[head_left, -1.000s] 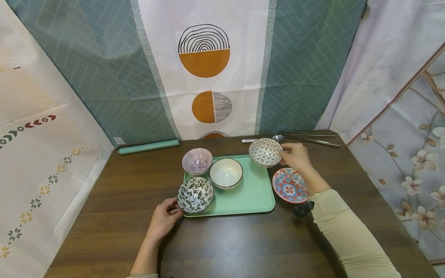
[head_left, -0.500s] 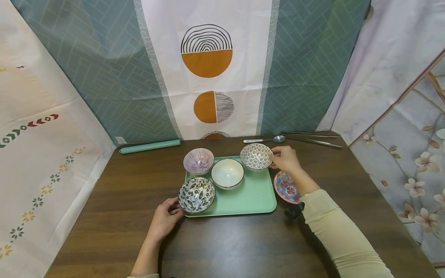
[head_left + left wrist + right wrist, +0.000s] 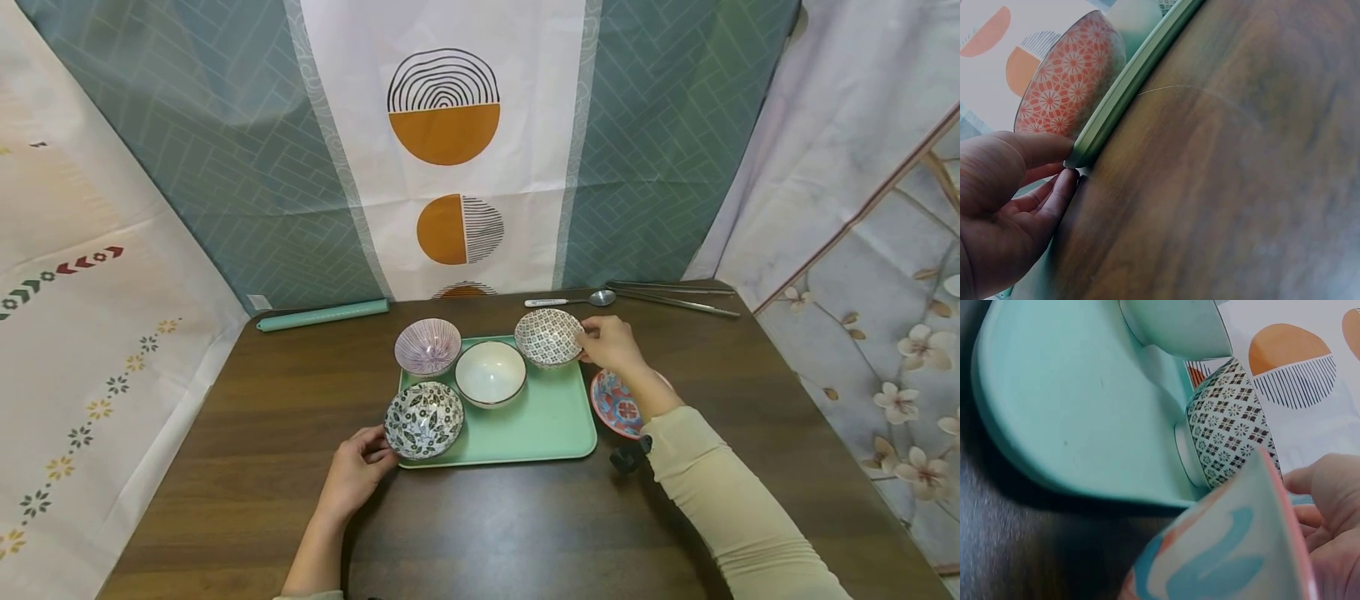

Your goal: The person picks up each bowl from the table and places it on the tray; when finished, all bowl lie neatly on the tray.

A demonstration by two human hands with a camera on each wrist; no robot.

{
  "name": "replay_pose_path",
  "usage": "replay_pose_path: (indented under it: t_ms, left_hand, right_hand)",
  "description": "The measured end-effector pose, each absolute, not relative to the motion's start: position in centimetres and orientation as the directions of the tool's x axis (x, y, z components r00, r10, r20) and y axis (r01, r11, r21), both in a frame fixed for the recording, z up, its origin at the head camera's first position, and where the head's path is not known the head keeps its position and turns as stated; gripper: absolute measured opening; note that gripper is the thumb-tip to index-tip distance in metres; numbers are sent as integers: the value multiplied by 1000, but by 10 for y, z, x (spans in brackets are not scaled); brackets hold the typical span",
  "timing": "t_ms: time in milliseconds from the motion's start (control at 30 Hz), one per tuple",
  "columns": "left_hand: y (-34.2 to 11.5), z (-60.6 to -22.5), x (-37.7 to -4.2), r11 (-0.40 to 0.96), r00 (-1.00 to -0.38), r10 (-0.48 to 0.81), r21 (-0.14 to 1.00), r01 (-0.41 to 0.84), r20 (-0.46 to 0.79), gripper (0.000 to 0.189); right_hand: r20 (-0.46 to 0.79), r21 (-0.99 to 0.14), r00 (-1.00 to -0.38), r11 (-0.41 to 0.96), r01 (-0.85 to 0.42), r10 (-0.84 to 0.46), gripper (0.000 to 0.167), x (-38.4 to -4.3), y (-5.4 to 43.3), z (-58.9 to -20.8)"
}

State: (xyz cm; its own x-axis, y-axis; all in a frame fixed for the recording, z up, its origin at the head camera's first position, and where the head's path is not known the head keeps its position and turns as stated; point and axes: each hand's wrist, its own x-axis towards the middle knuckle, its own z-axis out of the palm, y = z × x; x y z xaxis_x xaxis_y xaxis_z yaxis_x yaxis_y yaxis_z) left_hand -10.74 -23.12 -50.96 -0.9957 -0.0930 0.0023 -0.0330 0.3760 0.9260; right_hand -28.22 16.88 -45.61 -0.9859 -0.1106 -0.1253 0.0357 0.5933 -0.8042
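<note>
My right hand (image 3: 611, 343) pinches the right rim of a bowl with a small brown check pattern (image 3: 549, 337). In the right wrist view that bowl's foot rests on the green tray (image 3: 1072, 425), at its back right. My left hand (image 3: 358, 467) pinches the tray's front-left corner, thumb above and fingers below the rim in the left wrist view. Close to that thumb stands a leaf-patterned bowl (image 3: 424, 420), whose outside shows red flowers. A white bowl (image 3: 491, 374) and a purple-striped bowl (image 3: 427, 347) stand behind it on the tray.
A red and blue bowl (image 3: 618, 404) stands right of the tray, partly hidden under my right forearm. Behind lie a spoon (image 3: 602, 298), metal chopsticks (image 3: 678, 302) and a long teal case (image 3: 322, 316). Cloth hangs around the table's back and sides.
My right hand has brought the brown-checked bowl leftward and down onto the tray's back right. Over the last half second it has barely shifted. My left hand stays at the corner.
</note>
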Motion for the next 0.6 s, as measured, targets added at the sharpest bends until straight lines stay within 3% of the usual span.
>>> replay_pose_path:
  t_ms: [200,433,600]
  left_hand:
    - [-231,-509,-108,390,-996,-90,920,-33,2,37]
    - [-231,-509,-107,396,-995,-100,918,-41,-2,38]
    - [-230,-509,-107,393,-995,-98,919,-39,-1,39]
  right_hand:
    - [-81,-764,-987,645,-26,-136,53,-277,181,-454]
    - [67,-795,-983,586,-155,-168,45,-271,198,-455]
    - [103,-818,-979,545,-183,-175,42,-268,208,-457]
